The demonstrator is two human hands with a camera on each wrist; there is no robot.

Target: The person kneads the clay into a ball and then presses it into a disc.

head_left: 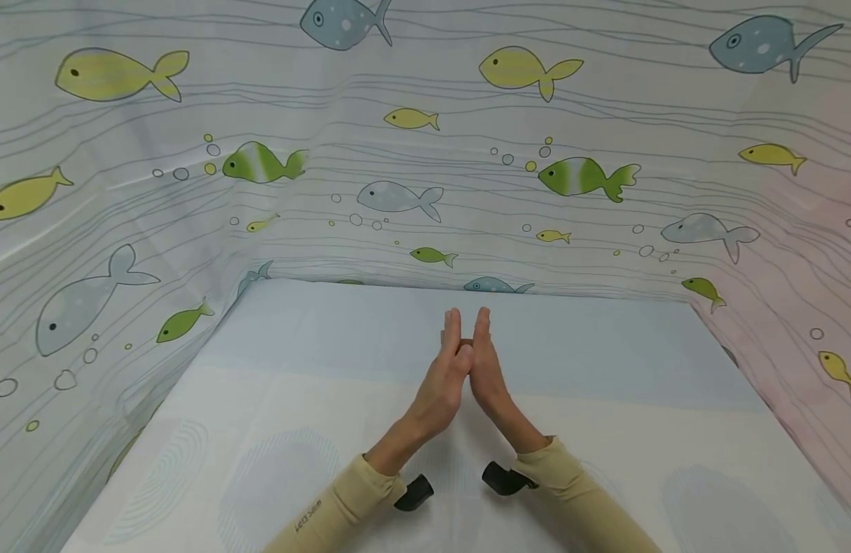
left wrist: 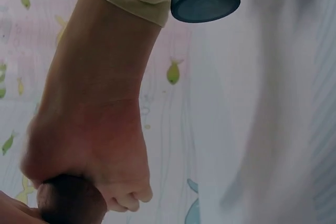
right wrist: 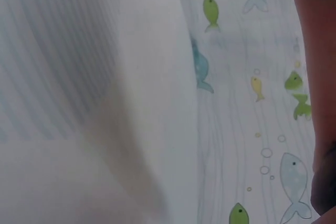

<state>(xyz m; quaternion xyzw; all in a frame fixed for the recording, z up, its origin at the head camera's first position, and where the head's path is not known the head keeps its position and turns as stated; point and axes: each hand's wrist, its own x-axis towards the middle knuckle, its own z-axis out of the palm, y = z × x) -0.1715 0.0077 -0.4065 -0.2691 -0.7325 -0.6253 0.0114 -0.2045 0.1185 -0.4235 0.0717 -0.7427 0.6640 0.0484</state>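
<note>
In the head view my left hand (head_left: 445,376) and right hand (head_left: 488,369) are pressed together palm to palm above the middle of the table (head_left: 605,399). The fingers are straight and point away from me, with the tips slightly apart. Neither hand holds anything. Both arms wear beige sleeves (head_left: 342,503), each with a black wrist camera (head_left: 415,493) under the cuff. The left wrist view shows a wrist and the heel of a hand (left wrist: 89,129) close up below a beige cuff. In the right wrist view only a dark edge of a hand (right wrist: 321,77) shows at the right.
A pale blue and white cloth covers the table. Curtain walls printed with yellow, green and grey fish (head_left: 584,177) enclose it on the left, back and right. No other objects lie on the surface.
</note>
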